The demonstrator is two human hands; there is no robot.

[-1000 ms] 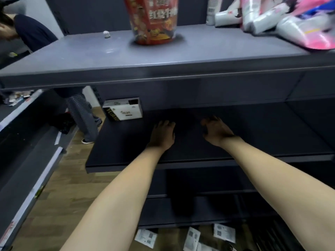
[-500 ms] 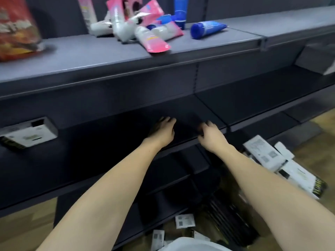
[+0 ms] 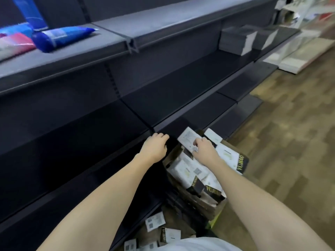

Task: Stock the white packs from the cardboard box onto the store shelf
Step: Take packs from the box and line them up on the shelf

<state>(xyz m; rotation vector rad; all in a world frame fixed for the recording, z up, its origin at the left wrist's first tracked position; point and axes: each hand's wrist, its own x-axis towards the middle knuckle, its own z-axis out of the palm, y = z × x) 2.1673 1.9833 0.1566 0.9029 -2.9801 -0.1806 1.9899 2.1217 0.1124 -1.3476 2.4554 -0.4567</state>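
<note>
Several white rectangular packs with black-and-gold ends (image 3: 188,171) lie jumbled in an open brown cardboard box (image 3: 208,205) that sits on the floor just in front of the lowest shelves, right of centre and near the person. One white pack (image 3: 188,140) is tilted up at the far edge of the pile, and the right hand (image 3: 204,149) is on it, fingers bent over its near face; whether the thumb closes round it cannot be told, so the hold is unclear. A few more loose white packs (image 3: 155,221) lie on the floor near the bottom of the view, left of the box.

The left hand (image 3: 154,147) hovers at the front lip of the dark grey metal store shelf (image 3: 90,142), fingers loosely curled and holding nothing; whether it touches the lip cannot be told. That shelf board is dark and runs from the near left to the far right, with a seam between two sections just beyond the left hand.

On the lighter grey upper shelf (image 3: 154,24), at far left, lie blue and pink squeeze tubes (image 3: 59,38). Farther right, on the middle shelf, stand stacks of grey flat boxes (image 3: 237,40). The floor (image 3: 290,142) is brown wood-pattern planking, and pale flat panels (image 3: 304,51) lie on it at the far right.
</note>
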